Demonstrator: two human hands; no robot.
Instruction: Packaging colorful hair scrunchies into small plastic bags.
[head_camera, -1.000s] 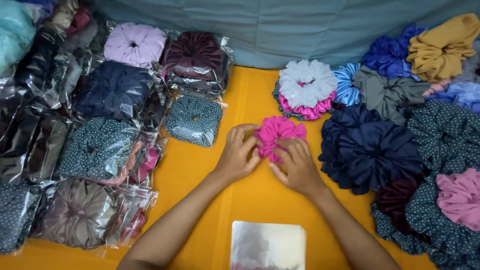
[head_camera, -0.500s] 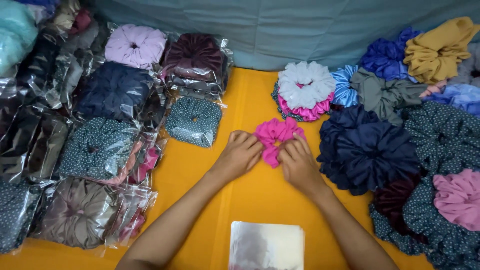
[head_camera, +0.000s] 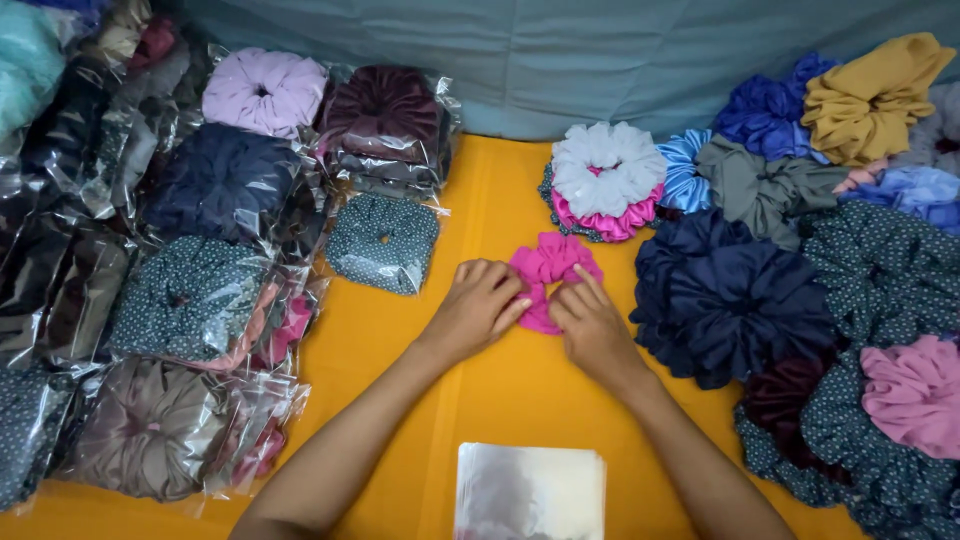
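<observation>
A bright pink scrunchie (head_camera: 549, 262) lies on the yellow table (head_camera: 500, 390) in the middle of the view. My left hand (head_camera: 482, 305) presses on its left side with fingers bent over the fabric. My right hand (head_camera: 590, 318) rests on its lower right side, fingertips touching the cloth. Both hands partly cover the scrunchie, and they almost meet over it.
Bagged scrunchies (head_camera: 215, 300) in clear plastic are piled along the left. Loose scrunchies fill the right, a large navy one (head_camera: 735, 290) nearest my right hand. A white and pink stack (head_camera: 607, 180) sits behind. A pile of clear bags (head_camera: 530, 490) lies at the near edge.
The view has shifted slightly. My hands have drawn a little closer together over the pink scrunchie, which has stayed in place.
</observation>
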